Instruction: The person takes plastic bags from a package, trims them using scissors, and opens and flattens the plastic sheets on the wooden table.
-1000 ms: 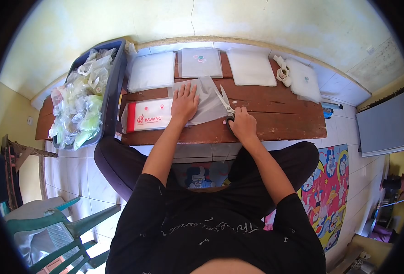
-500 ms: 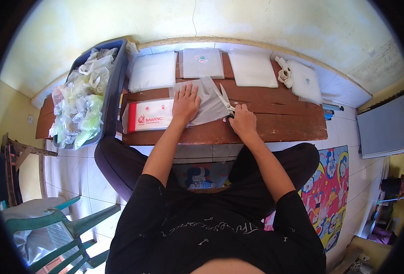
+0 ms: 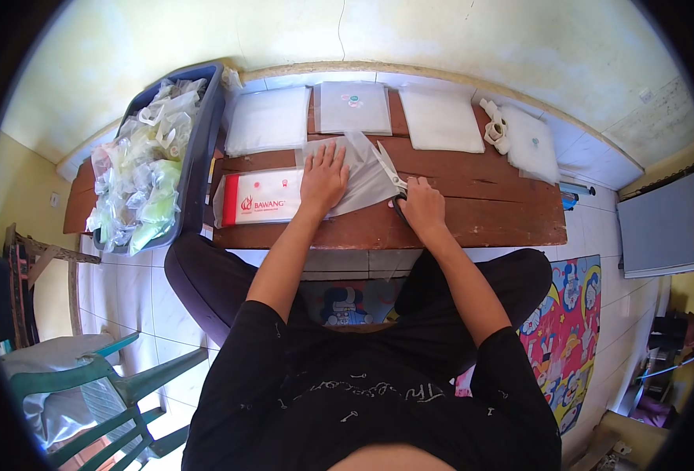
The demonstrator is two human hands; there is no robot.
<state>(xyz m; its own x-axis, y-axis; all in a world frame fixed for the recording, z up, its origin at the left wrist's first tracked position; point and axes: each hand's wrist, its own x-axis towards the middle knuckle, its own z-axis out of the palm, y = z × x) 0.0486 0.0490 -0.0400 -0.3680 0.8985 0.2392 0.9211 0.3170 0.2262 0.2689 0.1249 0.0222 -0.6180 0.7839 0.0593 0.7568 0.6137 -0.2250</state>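
Note:
My left hand (image 3: 325, 177) lies flat, fingers spread, on a clear plastic bag (image 3: 367, 179) on the low wooden table. To its left is a pack of plastic bags (image 3: 264, 198) with a red band and the word BAWANG; its right end passes under or beside my left hand. My right hand (image 3: 423, 202) is wrapped round the dark handles of a pair of scissors (image 3: 391, 169). The blades point up and away from me, slightly apart, along the right edge of the clear bag. Whether they touch the plastic I cannot tell.
Stacks of clear plastic bags (image 3: 441, 119) line the back of the wooden table (image 3: 488, 204), with a whitish roll (image 3: 495, 127) near the right one. A dark tub (image 3: 197, 157) heaped with plastic stands at the left. A green chair (image 3: 139, 385) is at lower left, a colourful mat (image 3: 563, 337) at right.
The view has shifted slightly, so the table appears a little further right. My left hand stays flat on the bag, and my right hand still grips the scissors with the blades apart.

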